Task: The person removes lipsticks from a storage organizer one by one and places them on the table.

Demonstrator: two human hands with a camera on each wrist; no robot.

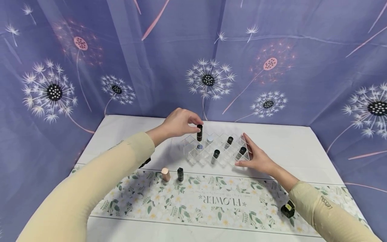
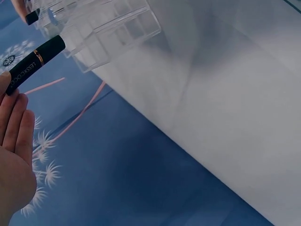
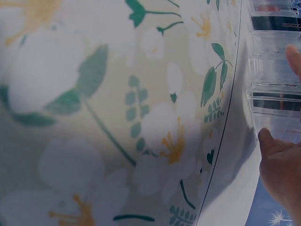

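The left hand [image 1: 178, 123] pinches a black lipstick tube [image 1: 199, 132] by its top end, thumb and fingertips curled round the cap. The tube stands upright, its lower end at a rear-left cell of the clear acrylic organizer [image 1: 193, 158] — whether it is already seated in the cell or just above it cannot be told. In the left wrist view the same tube [image 2: 35, 63] shows a thin copper band and white lettering along its body, with the organizer's clear cells [image 2: 113, 35] just beside it.

The right hand [image 1: 257, 156] is relaxed, fingers straight, and rests against the right side of the organizer; it grasps nothing. In the right wrist view its fingertips [image 3: 265, 139] touch the clear wall [image 3: 275, 70].

Inside the organizer stand three more black tubes [image 1: 215, 156] and two tubes with pale caps [image 1: 210, 139], each in its own cell.

In front of the organizer, on the floral table runner [image 1: 211, 201], stand a rose-gold tube [image 1: 165, 174] and a small black tube [image 1: 180, 174] — close together, not touching. Both are well apart from either hand
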